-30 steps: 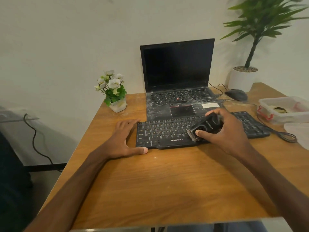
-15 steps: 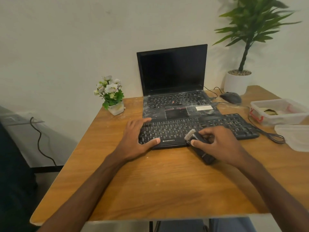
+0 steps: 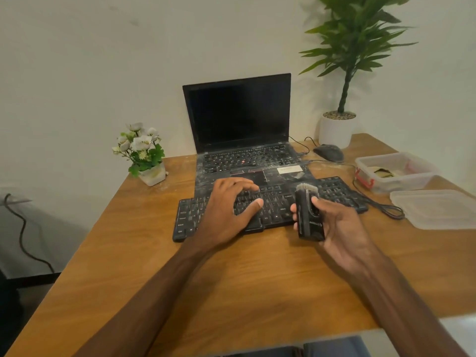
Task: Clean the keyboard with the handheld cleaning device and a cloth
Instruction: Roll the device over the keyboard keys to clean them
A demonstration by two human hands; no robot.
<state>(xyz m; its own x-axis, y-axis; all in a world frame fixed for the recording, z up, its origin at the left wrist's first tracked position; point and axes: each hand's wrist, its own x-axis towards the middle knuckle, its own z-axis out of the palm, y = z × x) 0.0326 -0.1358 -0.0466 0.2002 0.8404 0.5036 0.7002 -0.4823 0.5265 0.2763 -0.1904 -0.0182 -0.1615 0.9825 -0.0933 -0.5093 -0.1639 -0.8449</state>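
Up came the cleaner (image 3: 307,215), gripped brush-up in the right hand (image 3: 342,228) over the near edge of the keyboard (image 3: 334,188) at the middle of the worktop (image 3: 231,279), while the left hand (image 3: 226,210), fingers spread, slid onto the keys, so brushing looked paused.

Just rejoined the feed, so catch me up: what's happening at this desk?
A person is working on the black keyboard on the wooden desk. The left hand rests spread on its keys. The right hand grips the handheld cleaning device, brush end pointing away over the keyboard's right half; whether it touches is unclear. A dusty laptop sits just behind. Neither hand holds a cloth.
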